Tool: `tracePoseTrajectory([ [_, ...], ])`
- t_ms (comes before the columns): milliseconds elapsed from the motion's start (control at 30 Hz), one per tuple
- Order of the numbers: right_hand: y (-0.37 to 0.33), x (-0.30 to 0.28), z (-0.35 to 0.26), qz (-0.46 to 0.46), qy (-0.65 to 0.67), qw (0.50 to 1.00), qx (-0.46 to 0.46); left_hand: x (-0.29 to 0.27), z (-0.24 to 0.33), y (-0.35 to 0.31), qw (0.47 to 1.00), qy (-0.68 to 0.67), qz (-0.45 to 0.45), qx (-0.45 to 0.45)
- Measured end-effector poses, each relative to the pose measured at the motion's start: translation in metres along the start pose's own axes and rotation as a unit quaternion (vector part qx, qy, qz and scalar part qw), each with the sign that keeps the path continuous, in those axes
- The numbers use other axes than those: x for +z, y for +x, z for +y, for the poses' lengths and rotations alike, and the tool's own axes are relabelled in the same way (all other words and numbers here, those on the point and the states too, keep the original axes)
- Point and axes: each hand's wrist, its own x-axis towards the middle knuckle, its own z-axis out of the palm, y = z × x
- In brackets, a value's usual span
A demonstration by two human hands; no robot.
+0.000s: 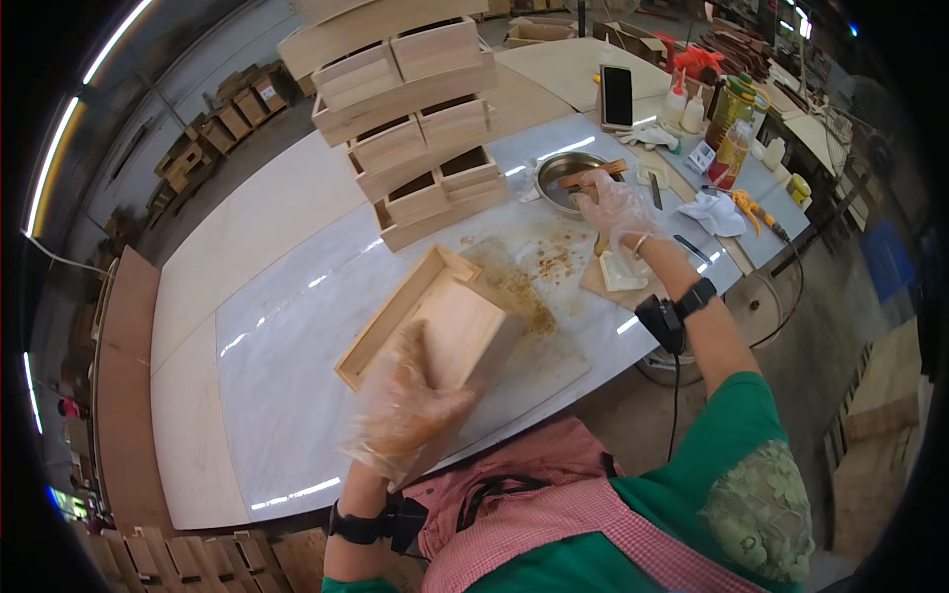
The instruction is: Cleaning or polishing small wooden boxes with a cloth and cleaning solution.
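My left hand [400, 410], in a clear plastic glove, grips a pale wooden box [463, 326] tilted over the table's near side. Its thumb lies on the flat wood face, and the other fingers are mostly hidden. At the right, my gloved right hand [611, 206] is over a round metal bowl [550, 178], fingers closed on something dark that I cannot make out. A reddish-brown strip [603, 170] lies across the bowl beside those fingers. Under my right wrist is a small white tray [623, 273] on a board.
A tall stack of wooden drawer boxes [420, 128] stands beyond the held box. Brown stains and crumbs [539, 282] mark the sheet-covered table [287, 346]. Farther right are a phone [616, 97], squeeze bottles [675, 104], a white cloth [714, 212] and an orange-handled corded tool [756, 212].
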Motion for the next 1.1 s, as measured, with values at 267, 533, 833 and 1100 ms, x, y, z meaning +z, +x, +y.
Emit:
tracePoseTrajectory([
  [267, 0.077, 0.048, 0.046, -0.097, -0.131, 0.986, -0.014, 0.044, -0.031, 0.018, 0.985, 0.156, 0.001, 0.071],
  [533, 0.103, 0.079, 0.062, -0.148, -0.224, 0.963, -0.009, 0.001, -0.095, -0.058, 0.998, 0.065, 0.023, 0.002],
  [833, 0.087, 0.073, 0.078, -0.071, -0.186, 0.979, -0.042, 0.043, -0.125, -0.113, 0.917, -0.337, 0.097, -0.188],
  [1100, 0.03, 0.043, 0.048, -0.045, 0.219, 0.975, 0.015, 0.083, -0.167, -0.088, 0.966, -0.231, 0.116, -0.029],
])
